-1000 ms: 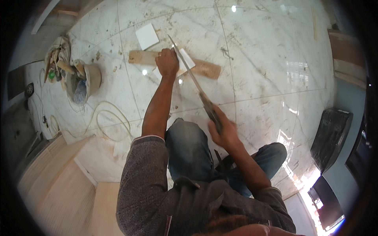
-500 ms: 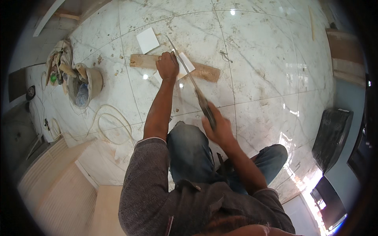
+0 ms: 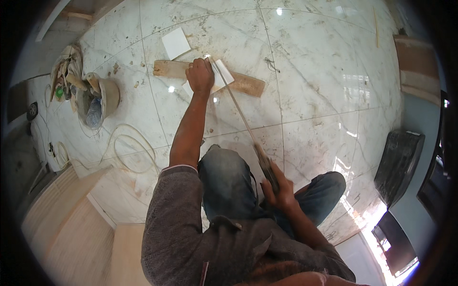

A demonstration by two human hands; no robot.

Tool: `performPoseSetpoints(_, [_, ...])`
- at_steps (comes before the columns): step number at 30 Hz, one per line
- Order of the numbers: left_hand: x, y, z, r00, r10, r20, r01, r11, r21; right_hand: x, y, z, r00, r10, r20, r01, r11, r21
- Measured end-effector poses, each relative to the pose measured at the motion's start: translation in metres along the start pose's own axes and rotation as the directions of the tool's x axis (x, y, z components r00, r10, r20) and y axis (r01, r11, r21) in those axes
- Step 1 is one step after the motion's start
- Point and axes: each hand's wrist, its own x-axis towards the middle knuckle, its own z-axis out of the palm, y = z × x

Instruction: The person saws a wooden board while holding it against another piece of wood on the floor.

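My right hand [image 3: 282, 190] is wrapped round the handle of a handsaw [image 3: 240, 108], near my right knee. The long thin blade slants up and to the left, its far end beside my left hand. My left hand [image 3: 200, 77], fingers curled, holds down a white flat board [image 3: 223, 75] against a wooden plank [image 3: 248, 86] on the floor. The blade crosses the white board just right of my left hand. My hand hides part of the board. Beyond the plank lies a separate square white piece [image 3: 176, 43].
On the left stands a bucket [image 3: 112, 97] with tools and a plastic bottle, beside a cloth sack [image 3: 68, 62]. A pale hose [image 3: 129, 125] coils on the marble-look tile floor [image 3: 315, 86]. Ribbed panels [image 3: 71, 209] lie at lower left; a black box [image 3: 400, 164] stands at right.
My right hand has drawn the saw back toward my body, down and to the right. My left hand stays on the white board.
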Motion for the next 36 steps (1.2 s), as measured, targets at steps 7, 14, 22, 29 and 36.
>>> performPoseSetpoints(7, [0.006, 0.012, 0.004, 1.000, 0.020, -0.008, -0.021, 0.999, -0.030, 0.100, 0.010, 0.036, 0.994, 0.109, 0.019, -0.107, 0.993, -0.057])
performPoseSetpoints(14, [0.002, 0.005, 0.000, 1.000, -0.011, 0.021, 0.011, 1.000, 0.002, 0.010, 0.007, 0.013, 0.997, -0.029, -0.067, 0.028, 1.000, -0.010])
performPoseSetpoints(22, [0.002, 0.001, -0.004, 0.994, -0.103, -0.029, 0.101, 0.993, -0.060, 0.000, -0.001, -0.014, 0.997, -0.055, -0.057, 0.048, 0.991, -0.123])
performPoseSetpoints(29, [0.000, 0.004, 0.001, 0.995, -0.095, 0.009, 0.096, 0.994, -0.053, -0.071, -0.041, -0.095, 0.899, -0.052, -0.435, -0.060, 0.969, -0.241])
performPoseSetpoints(36, [0.009, -0.006, -0.022, 0.972, -0.062, 0.227, 0.096, 0.985, -0.142, 0.004, -0.041, -0.161, 0.919, -0.063, -0.389, -0.072, 0.944, -0.323])
